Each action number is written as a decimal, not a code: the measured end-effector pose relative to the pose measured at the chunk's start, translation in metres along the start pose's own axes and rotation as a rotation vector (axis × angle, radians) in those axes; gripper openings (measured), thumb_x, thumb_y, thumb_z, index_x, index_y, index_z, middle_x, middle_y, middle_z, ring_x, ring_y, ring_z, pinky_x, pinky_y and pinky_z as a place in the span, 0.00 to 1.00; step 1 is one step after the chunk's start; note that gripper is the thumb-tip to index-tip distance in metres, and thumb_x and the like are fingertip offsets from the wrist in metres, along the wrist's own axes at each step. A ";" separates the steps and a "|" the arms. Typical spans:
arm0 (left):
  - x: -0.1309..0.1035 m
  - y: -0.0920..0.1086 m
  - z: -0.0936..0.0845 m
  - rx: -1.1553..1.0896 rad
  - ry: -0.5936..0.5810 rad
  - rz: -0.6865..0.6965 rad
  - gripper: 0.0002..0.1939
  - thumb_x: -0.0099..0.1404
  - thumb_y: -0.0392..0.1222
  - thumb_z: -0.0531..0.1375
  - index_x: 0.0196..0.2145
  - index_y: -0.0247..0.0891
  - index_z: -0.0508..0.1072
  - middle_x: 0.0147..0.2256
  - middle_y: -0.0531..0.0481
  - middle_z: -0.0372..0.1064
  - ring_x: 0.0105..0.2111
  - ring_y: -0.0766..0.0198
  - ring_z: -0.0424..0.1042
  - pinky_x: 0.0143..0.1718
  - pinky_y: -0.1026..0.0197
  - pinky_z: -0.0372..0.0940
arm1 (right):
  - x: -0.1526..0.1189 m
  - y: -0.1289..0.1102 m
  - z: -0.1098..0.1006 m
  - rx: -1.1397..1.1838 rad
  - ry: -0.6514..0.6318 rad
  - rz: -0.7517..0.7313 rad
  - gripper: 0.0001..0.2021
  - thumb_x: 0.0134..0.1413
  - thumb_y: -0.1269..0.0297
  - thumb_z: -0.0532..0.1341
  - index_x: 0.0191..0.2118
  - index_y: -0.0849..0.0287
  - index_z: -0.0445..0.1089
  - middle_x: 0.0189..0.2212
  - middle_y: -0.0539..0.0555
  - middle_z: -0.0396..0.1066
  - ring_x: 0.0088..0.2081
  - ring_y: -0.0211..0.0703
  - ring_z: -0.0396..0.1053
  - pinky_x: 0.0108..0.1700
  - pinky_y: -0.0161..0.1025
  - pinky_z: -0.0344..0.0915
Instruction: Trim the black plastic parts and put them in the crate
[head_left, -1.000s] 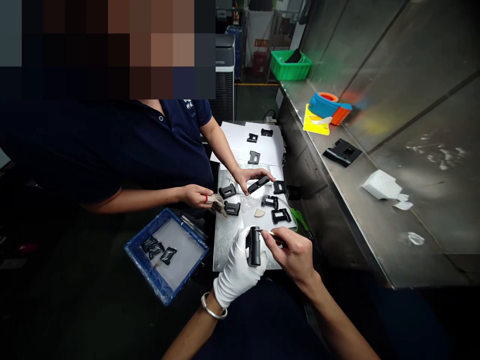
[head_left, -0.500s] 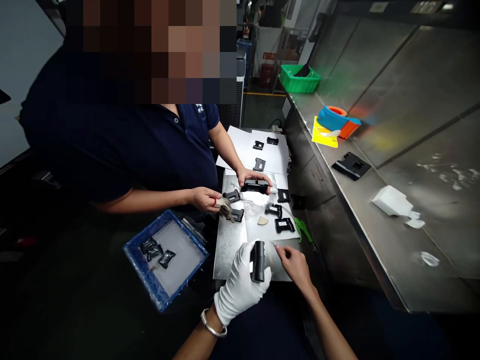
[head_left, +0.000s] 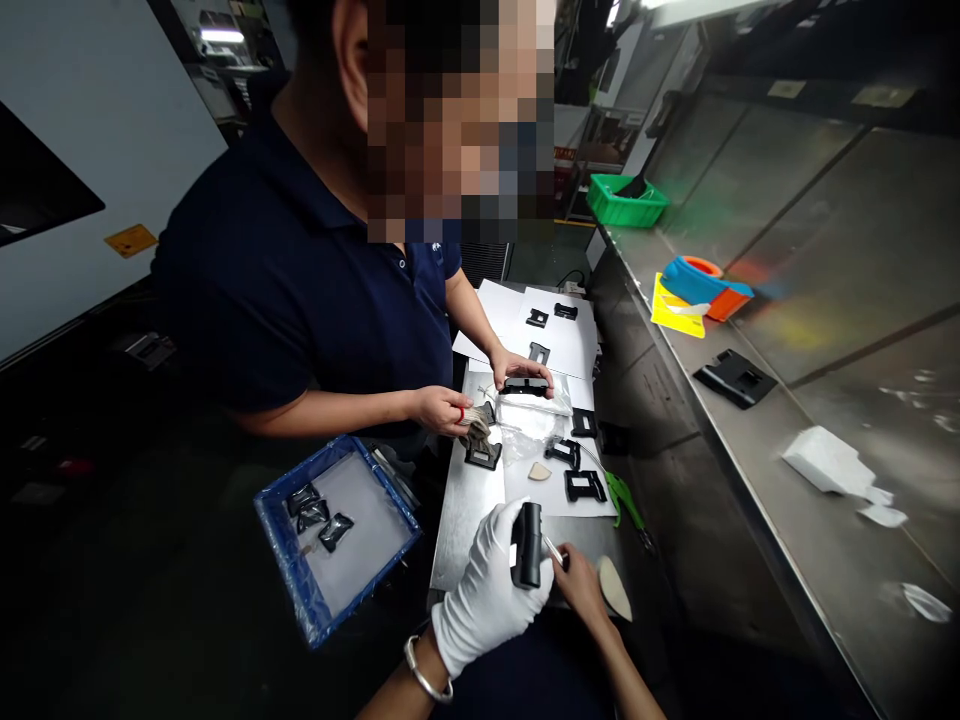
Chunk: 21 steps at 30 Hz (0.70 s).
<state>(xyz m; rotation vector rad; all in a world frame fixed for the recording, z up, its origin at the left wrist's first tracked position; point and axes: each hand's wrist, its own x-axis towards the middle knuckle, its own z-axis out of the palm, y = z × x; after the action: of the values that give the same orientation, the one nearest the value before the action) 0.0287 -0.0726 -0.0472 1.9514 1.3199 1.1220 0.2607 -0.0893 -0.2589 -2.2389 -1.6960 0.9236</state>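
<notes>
My left hand point(head_left: 491, 595), in a white glove, grips a black plastic part point(head_left: 529, 545) held upright. Just right of it, my bare right hand point(head_left: 577, 585) pinches a thin pale tool point(head_left: 553, 549) whose tip points at the part. A pale rounded pad point(head_left: 615, 588) lies by my right wrist. Farther up the metal table point(head_left: 457, 545), black parts point(head_left: 585, 487) rest on white paper beside a small beige piece point(head_left: 539, 471) and a green-handled tool point(head_left: 624, 502).
A person point(head_left: 322, 290) at the left holds a black part point(head_left: 525, 386) and a bundle of fibres point(head_left: 477, 428). A blue bin point(head_left: 289, 577) holds several wrapped parts. The metal ledge point(head_left: 742, 440) at right bears a green basket point(head_left: 626, 208), tape dispenser point(head_left: 705, 285) and white foam point(head_left: 829, 460).
The view has shifted, so most things sit lower and farther right. My right hand has come closer to the black part, and its thin tool and the pale pad now show.
</notes>
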 end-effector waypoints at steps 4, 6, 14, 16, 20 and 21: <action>0.003 -0.001 -0.004 0.014 -0.001 -0.012 0.34 0.63 0.39 0.64 0.64 0.46 0.59 0.54 0.40 0.70 0.55 0.45 0.73 0.53 0.43 0.74 | 0.006 0.003 0.007 -0.048 -0.009 -0.029 0.12 0.64 0.60 0.50 0.40 0.57 0.70 0.33 0.55 0.75 0.38 0.49 0.75 0.39 0.38 0.64; 0.003 -0.002 -0.005 0.007 0.012 -0.019 0.33 0.63 0.40 0.64 0.64 0.46 0.60 0.53 0.40 0.71 0.55 0.44 0.73 0.53 0.43 0.74 | 0.008 0.005 0.011 -0.082 -0.002 -0.053 0.14 0.67 0.60 0.49 0.43 0.58 0.70 0.37 0.57 0.75 0.42 0.48 0.75 0.42 0.38 0.64; 0.004 -0.008 -0.007 0.023 0.024 -0.032 0.38 0.64 0.41 0.64 0.68 0.45 0.54 0.57 0.38 0.69 0.57 0.44 0.72 0.56 0.41 0.72 | 0.023 0.006 0.021 -0.293 0.047 -0.067 0.16 0.70 0.62 0.48 0.48 0.60 0.72 0.43 0.61 0.70 0.44 0.50 0.71 0.45 0.40 0.62; 0.004 -0.009 -0.008 -0.006 0.009 -0.053 0.40 0.64 0.41 0.64 0.69 0.46 0.52 0.60 0.39 0.66 0.59 0.45 0.70 0.58 0.42 0.71 | 0.025 0.007 0.022 -0.340 0.058 -0.069 0.15 0.70 0.63 0.49 0.49 0.59 0.72 0.43 0.61 0.70 0.46 0.52 0.69 0.47 0.42 0.62; 0.005 -0.012 -0.008 -0.149 -0.043 -0.143 0.39 0.64 0.41 0.63 0.69 0.46 0.53 0.63 0.39 0.64 0.62 0.48 0.67 0.61 0.43 0.68 | 0.028 0.012 0.020 -0.397 0.069 -0.085 0.15 0.70 0.63 0.49 0.50 0.59 0.72 0.44 0.61 0.70 0.48 0.53 0.69 0.47 0.43 0.62; 0.005 -0.013 -0.008 -0.207 -0.061 -0.174 0.38 0.64 0.41 0.63 0.68 0.45 0.54 0.61 0.40 0.65 0.60 0.49 0.68 0.61 0.43 0.68 | 0.028 0.014 0.019 -0.403 0.069 -0.092 0.15 0.70 0.63 0.49 0.51 0.59 0.71 0.44 0.61 0.70 0.48 0.53 0.69 0.47 0.42 0.62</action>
<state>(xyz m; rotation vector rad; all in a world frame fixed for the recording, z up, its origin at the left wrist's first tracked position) 0.0166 -0.0627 -0.0516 1.6753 1.2608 1.0604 0.2649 -0.0721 -0.2910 -2.3672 -2.0846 0.5104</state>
